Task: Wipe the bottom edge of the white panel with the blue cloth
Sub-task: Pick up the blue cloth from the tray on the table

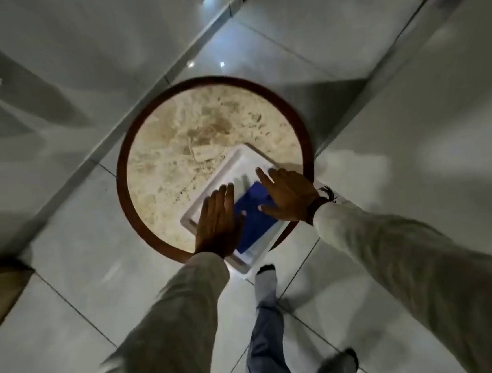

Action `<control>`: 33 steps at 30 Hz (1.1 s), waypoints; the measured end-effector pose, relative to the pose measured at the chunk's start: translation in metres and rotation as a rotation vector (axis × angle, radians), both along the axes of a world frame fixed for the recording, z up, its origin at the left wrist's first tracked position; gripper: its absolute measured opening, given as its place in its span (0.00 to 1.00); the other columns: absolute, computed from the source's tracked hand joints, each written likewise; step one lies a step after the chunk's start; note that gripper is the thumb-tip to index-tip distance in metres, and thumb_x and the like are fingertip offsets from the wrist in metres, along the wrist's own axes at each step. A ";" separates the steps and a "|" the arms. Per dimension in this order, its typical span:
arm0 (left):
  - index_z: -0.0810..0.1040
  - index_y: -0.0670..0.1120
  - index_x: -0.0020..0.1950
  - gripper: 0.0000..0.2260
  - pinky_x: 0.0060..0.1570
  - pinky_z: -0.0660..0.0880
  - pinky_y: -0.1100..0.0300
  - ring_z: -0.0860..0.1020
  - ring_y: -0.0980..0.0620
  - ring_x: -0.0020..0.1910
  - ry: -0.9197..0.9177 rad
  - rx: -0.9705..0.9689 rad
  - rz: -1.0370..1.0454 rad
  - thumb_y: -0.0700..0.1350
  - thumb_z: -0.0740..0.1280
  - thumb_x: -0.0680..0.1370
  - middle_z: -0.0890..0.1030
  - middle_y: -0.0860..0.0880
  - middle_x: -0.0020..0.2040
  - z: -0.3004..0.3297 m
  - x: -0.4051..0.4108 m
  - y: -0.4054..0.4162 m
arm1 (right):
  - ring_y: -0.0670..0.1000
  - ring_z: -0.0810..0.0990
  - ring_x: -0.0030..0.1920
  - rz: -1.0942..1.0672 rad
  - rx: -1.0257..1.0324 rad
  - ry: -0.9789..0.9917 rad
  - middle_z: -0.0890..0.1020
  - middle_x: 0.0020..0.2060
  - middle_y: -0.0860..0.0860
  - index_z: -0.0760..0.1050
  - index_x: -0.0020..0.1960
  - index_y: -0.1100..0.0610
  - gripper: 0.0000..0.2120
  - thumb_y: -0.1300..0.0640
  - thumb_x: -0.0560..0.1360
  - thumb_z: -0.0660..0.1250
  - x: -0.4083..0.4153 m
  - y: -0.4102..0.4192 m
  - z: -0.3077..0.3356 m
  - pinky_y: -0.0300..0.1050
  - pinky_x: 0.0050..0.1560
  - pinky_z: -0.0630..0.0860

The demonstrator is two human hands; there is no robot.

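1. White rectangular plastic panel (239,169) lies flat on the round marble-topped surface (177,150), its near corner overhanging the rim.
2. Blue folded cloth (254,215) rests on the panel, soft and likely to bunch.
3. Left hand (218,223) lies flat and spread on the panel; right hand (289,196) presses flat on the cloth.
4. Panel looks light, stiff and slippery, so brace it beside the cloth.

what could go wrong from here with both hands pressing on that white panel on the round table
The white panel overhangs the round table's near rim, so weight from the left hand near that end might tip it off. The right hand lies flat on the blue cloth with no real grip, so the cloth may slide rather than wipe. A foot sits right below the overhang.
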State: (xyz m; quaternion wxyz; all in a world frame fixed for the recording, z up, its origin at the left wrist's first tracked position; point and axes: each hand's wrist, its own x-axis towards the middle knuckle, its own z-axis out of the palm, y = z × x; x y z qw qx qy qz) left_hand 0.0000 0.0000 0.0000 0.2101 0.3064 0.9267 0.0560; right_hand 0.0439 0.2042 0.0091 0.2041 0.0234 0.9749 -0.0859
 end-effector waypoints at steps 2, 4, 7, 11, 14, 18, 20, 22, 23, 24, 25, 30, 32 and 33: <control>0.57 0.43 0.87 0.32 0.78 0.68 0.50 0.71 0.42 0.77 -0.109 -0.026 0.038 0.53 0.60 0.85 0.69 0.42 0.80 -0.025 -0.001 0.005 | 0.64 0.70 0.75 -0.114 -0.045 -0.084 0.69 0.76 0.63 0.50 0.82 0.61 0.43 0.40 0.78 0.62 -0.007 0.000 -0.031 0.59 0.72 0.72; 0.58 0.43 0.85 0.31 0.71 0.75 0.47 0.76 0.41 0.71 -0.152 -0.093 0.092 0.52 0.62 0.85 0.72 0.42 0.76 -0.041 0.004 0.006 | 0.63 0.69 0.76 -0.220 -0.054 -0.121 0.68 0.76 0.64 0.50 0.82 0.64 0.42 0.44 0.78 0.65 -0.006 -0.002 -0.052 0.57 0.74 0.70; 0.58 0.42 0.85 0.31 0.68 0.77 0.44 0.77 0.40 0.69 -0.171 -0.178 0.102 0.50 0.63 0.85 0.73 0.41 0.74 -0.059 0.008 0.008 | 0.64 0.70 0.74 -0.280 -0.038 -0.173 0.68 0.74 0.65 0.54 0.80 0.65 0.39 0.50 0.77 0.67 -0.009 -0.010 -0.072 0.57 0.74 0.71; 0.65 0.42 0.80 0.23 0.69 0.77 0.40 0.81 0.36 0.66 -0.449 -0.052 0.332 0.44 0.62 0.84 0.80 0.39 0.70 -0.062 -0.006 0.013 | 0.62 0.77 0.68 -0.428 -0.206 -0.207 0.76 0.67 0.63 0.66 0.73 0.65 0.28 0.58 0.77 0.69 -0.012 -0.014 -0.075 0.53 0.69 0.75; 0.77 0.39 0.70 0.16 0.66 0.80 0.46 0.83 0.37 0.61 -0.659 0.024 0.557 0.41 0.66 0.82 0.85 0.38 0.63 -0.043 -0.017 0.019 | 0.62 0.84 0.57 -0.547 -0.420 -0.184 0.85 0.53 0.64 0.79 0.56 0.68 0.11 0.64 0.75 0.68 -0.008 -0.015 -0.057 0.54 0.60 0.81; 0.79 0.41 0.61 0.10 0.66 0.81 0.39 0.83 0.34 0.62 -0.802 0.301 0.827 0.38 0.70 0.80 0.84 0.39 0.57 0.014 -0.011 0.042 | 0.65 0.84 0.51 -0.731 -0.632 -0.064 0.85 0.45 0.65 0.80 0.49 0.69 0.06 0.66 0.75 0.68 0.014 0.003 -0.008 0.59 0.54 0.82; 0.78 0.37 0.65 0.14 0.66 0.80 0.35 0.83 0.33 0.62 -0.846 0.376 0.834 0.36 0.69 0.80 0.84 0.35 0.61 0.042 0.000 0.065 | 0.65 0.84 0.51 -0.809 -0.704 -0.024 0.83 0.43 0.61 0.78 0.48 0.67 0.04 0.65 0.76 0.67 0.034 0.015 0.019 0.59 0.53 0.82; 0.78 0.34 0.67 0.15 0.64 0.81 0.35 0.84 0.33 0.59 -0.900 0.413 0.788 0.35 0.68 0.80 0.84 0.34 0.59 0.071 0.022 0.097 | 0.64 0.84 0.52 -0.857 -0.698 -0.004 0.84 0.44 0.62 0.78 0.49 0.65 0.05 0.63 0.77 0.66 0.063 0.031 0.043 0.55 0.48 0.79; 0.80 0.34 0.63 0.12 0.62 0.81 0.37 0.85 0.34 0.56 -0.924 0.414 0.739 0.34 0.68 0.80 0.85 0.35 0.54 0.080 0.034 0.114 | 0.63 0.84 0.53 -0.877 -0.688 -0.011 0.85 0.48 0.62 0.79 0.51 0.64 0.07 0.61 0.77 0.66 0.080 0.041 0.052 0.51 0.48 0.77; 0.82 0.34 0.57 0.09 0.59 0.82 0.39 0.85 0.35 0.51 -0.945 0.408 0.690 0.35 0.68 0.79 0.86 0.35 0.49 0.088 0.047 0.129 | 0.63 0.84 0.55 -0.902 -0.697 -0.024 0.85 0.51 0.62 0.79 0.54 0.64 0.09 0.61 0.77 0.66 0.096 0.049 0.060 0.48 0.49 0.76; 0.83 0.33 0.55 0.09 0.56 0.82 0.41 0.85 0.36 0.48 -0.970 0.402 0.648 0.36 0.68 0.79 0.86 0.33 0.45 0.095 0.063 0.147 | 0.63 0.84 0.55 -0.943 -0.728 -0.033 0.85 0.53 0.61 0.79 0.56 0.63 0.10 0.61 0.77 0.67 0.117 0.061 0.068 0.49 0.52 0.77; 0.79 0.42 0.65 0.19 0.62 0.80 0.38 0.82 0.36 0.58 -1.119 0.390 0.607 0.52 0.56 0.87 0.83 0.37 0.59 0.111 0.159 0.230 | 0.55 0.76 0.36 -1.207 -1.075 -0.041 0.81 0.43 0.58 0.78 0.58 0.63 0.14 0.71 0.73 0.69 0.243 0.112 0.095 0.47 0.37 0.75; 0.78 0.39 0.64 0.22 0.61 0.79 0.39 0.81 0.36 0.56 -1.156 0.317 0.554 0.54 0.52 0.87 0.82 0.37 0.56 0.103 0.197 0.259 | 0.55 0.75 0.36 -1.324 -1.097 -0.011 0.80 0.42 0.58 0.77 0.54 0.63 0.16 0.74 0.68 0.70 0.288 0.123 0.096 0.46 0.35 0.73; 0.78 0.38 0.61 0.23 0.58 0.80 0.41 0.82 0.37 0.52 -1.158 0.274 0.515 0.53 0.52 0.86 0.83 0.38 0.52 0.096 0.215 0.273 | 0.55 0.75 0.37 -1.397 -1.092 0.028 0.81 0.42 0.59 0.77 0.54 0.65 0.16 0.74 0.68 0.71 0.309 0.126 0.091 0.48 0.36 0.74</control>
